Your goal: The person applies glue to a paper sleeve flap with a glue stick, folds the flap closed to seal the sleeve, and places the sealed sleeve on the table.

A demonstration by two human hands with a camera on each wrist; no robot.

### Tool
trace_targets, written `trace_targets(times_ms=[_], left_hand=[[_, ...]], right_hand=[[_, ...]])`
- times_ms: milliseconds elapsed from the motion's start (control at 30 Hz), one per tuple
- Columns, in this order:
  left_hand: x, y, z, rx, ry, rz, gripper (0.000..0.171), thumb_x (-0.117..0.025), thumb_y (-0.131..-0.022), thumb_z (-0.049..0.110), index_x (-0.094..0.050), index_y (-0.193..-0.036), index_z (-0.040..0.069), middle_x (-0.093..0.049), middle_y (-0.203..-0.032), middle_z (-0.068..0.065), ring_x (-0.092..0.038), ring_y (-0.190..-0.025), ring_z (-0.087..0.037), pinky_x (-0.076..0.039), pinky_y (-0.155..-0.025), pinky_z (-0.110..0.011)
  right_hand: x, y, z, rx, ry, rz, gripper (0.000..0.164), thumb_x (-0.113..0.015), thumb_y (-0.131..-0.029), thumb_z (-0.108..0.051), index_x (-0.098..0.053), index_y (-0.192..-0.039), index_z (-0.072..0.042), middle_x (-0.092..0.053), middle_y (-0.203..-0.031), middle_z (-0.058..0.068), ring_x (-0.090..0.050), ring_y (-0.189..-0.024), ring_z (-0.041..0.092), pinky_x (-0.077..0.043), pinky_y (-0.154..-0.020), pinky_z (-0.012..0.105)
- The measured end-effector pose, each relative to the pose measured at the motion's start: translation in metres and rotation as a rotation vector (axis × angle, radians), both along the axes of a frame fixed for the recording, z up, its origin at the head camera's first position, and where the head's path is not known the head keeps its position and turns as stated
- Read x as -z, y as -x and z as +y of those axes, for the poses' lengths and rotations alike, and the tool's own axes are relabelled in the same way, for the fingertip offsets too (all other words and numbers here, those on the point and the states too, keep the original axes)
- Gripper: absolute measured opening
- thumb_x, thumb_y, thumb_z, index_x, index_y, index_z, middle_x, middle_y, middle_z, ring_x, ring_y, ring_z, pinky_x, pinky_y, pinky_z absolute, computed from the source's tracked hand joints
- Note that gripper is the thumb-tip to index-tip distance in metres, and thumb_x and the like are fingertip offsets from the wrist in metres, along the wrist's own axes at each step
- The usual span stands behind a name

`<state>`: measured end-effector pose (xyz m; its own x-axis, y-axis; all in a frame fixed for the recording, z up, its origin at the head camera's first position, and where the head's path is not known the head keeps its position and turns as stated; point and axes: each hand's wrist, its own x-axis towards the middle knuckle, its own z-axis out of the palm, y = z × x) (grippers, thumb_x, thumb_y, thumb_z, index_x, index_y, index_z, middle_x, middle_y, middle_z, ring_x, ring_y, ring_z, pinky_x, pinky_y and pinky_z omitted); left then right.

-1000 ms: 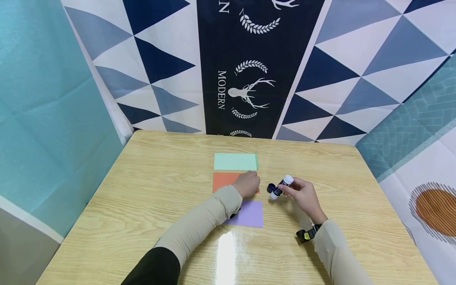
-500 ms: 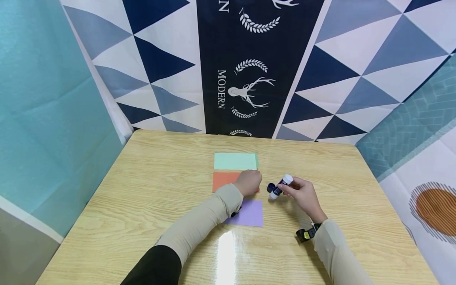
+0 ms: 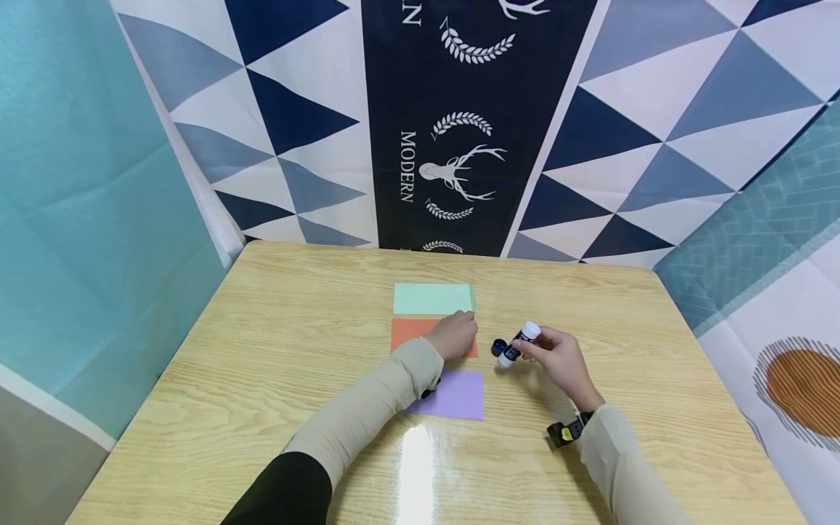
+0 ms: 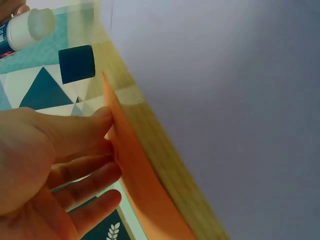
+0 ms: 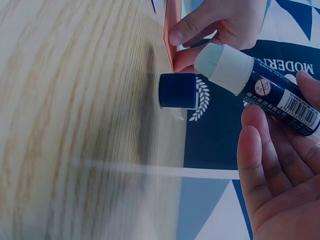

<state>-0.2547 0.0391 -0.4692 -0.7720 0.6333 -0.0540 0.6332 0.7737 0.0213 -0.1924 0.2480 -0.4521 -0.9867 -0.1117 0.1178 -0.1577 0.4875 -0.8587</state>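
My right hand [image 3: 561, 363] holds a glue stick [image 5: 277, 95] between thumb and fingers. It is tilted, with a dark blue label and its pale glue tip bare, pointing down toward the table. Its dark blue cap [image 5: 177, 90] stands on the table just left of it. Over the right end of an orange paper rectangle [image 3: 410, 332] lies my left hand [image 3: 454, 335]. In the left wrist view the thumb and fingertips touch the orange paper [image 4: 145, 185] from above, fingers loosely bent. Part of that paper is hidden under the hand.
A mint-green paper [image 3: 429, 298] with a darker strip at its right end lies behind the orange one. In front is a purple paper [image 3: 459, 395], partly covered by the left forearm. A patterned cloth [image 3: 315, 146] hangs beyond the wooden table [image 3: 289, 328].
My left hand has shifted slightly right and then back left over the orange paper's right end. The right hand and glue stick have stayed almost still.
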Motion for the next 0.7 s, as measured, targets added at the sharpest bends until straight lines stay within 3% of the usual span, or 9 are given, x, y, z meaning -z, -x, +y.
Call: trace_targets(times_ms=[100, 200, 300, 533, 700], left_hand=[[-0.0020, -0.0002, 0.0005, -0.005, 0.016, -0.025, 0.018, -0.066, -0.093, 0.028, -0.073, -0.086, 0.013, -0.063, -0.102, -0.001, -0.059, -0.091, -0.015, -0.051, -0.082, -0.023], [-0.0044, 0.0005, 0.0017, -0.021, 0.026, -0.058, 0.030, -0.073, -0.084, 0.045, -0.071, -0.083, 0.015, -0.061, -0.103, 0.000, -0.058, -0.091, -0.015, -0.051, -0.082, -0.024], [-0.0053, 0.0025, 0.0022, -0.027, 0.035, -0.059, 0.033, -0.072, -0.084, 0.048, -0.069, -0.083, 0.015, -0.061, -0.102, 0.000, -0.058, -0.090, -0.014, -0.051, -0.082, -0.024], [-0.0026, 0.0050, 0.0009, -0.043, -0.043, -0.020, 0.014, -0.061, -0.096, 0.018, -0.069, -0.085, 0.012, -0.064, -0.094, -0.001, -0.061, -0.083, -0.015, -0.052, -0.075, -0.024], [-0.0018, 0.0048, 0.0020, -0.050, -0.068, 0.005, 0.013, -0.061, -0.095, 0.014, -0.073, -0.091, 0.012, -0.068, -0.094, -0.001, -0.066, -0.085, -0.014, -0.055, -0.076, -0.025]], right_hand=[[-0.0005, -0.0001, -0.0001, 0.008, 0.004, -0.007, 0.028, -0.072, -0.089, -0.024, -0.069, -0.098, 0.002, -0.068, -0.077, -0.004, -0.064, -0.067, 0.011, -0.057, -0.066, 0.032], [-0.0010, 0.0005, 0.0002, 0.004, 0.002, -0.003, 0.027, -0.072, -0.089, -0.024, -0.069, -0.098, 0.002, -0.068, -0.076, -0.002, -0.063, -0.066, 0.011, -0.057, -0.065, 0.032], [-0.0004, 0.0017, 0.0004, -0.001, -0.001, 0.003, 0.027, -0.072, -0.089, -0.025, -0.070, -0.098, 0.000, -0.067, -0.075, 0.000, -0.061, -0.066, 0.009, -0.056, -0.064, 0.032], [0.0029, 0.0023, 0.0007, 0.002, 0.009, -0.011, 0.026, -0.073, -0.088, -0.024, -0.070, -0.098, -0.001, -0.066, -0.076, -0.004, -0.061, -0.066, 0.008, -0.056, -0.065, 0.033], [0.0035, 0.0016, 0.0014, 0.001, 0.013, -0.001, 0.026, -0.073, -0.088, -0.023, -0.070, -0.098, 0.001, -0.067, -0.076, -0.003, -0.061, -0.066, 0.009, -0.056, -0.064, 0.032]])
